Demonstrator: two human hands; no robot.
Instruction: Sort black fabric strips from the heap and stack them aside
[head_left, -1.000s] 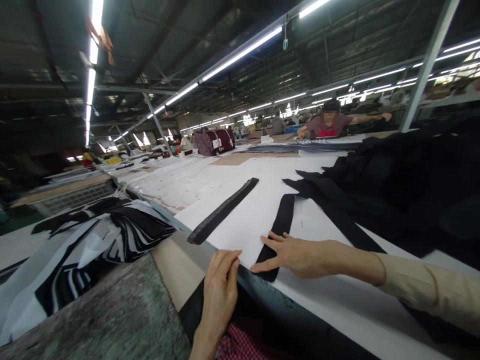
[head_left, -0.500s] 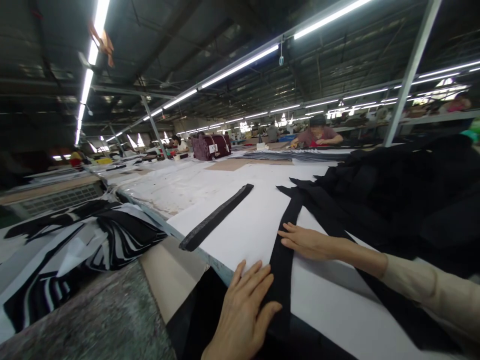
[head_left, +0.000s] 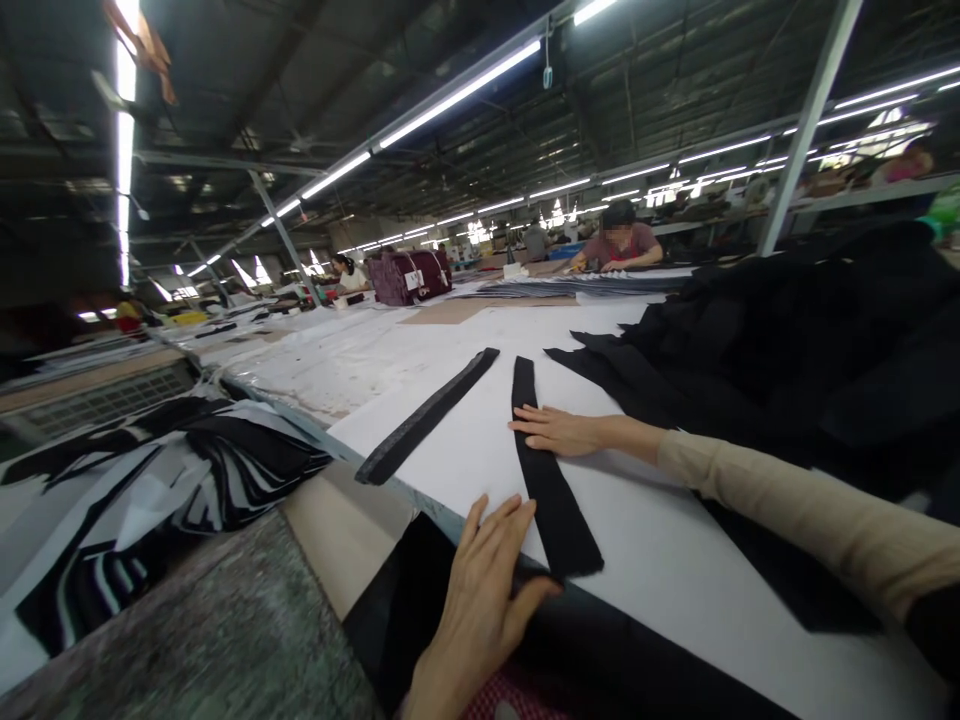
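A black fabric strip [head_left: 561, 515] lies flat on white paper [head_left: 450, 455] at the table's near edge. My right hand [head_left: 559, 430] rests on its upper half, palm down and fingers stretched out. Beside the strip's lower left side is my left hand [head_left: 484, 585], fingers spread, thumb out over the table edge; whether its fingertips touch the cloth I cannot tell. A second dark strip [head_left: 431, 415], with a greyish band along one side, lies slantwise to the left.
A large heap of black cloth [head_left: 795, 340] covers the right side of the table. Striped black and white pieces [head_left: 225, 460] lie at lower left. Farther back stand a maroon bundle [head_left: 412, 277] and a co-worker [head_left: 619, 240] bent over the table. A metal post [head_left: 810, 125] rises at right.
My right hand has slid the black strip leftward, away from the heap. The strip's lower end now points toward the right. My left hand has stayed nearly in place.
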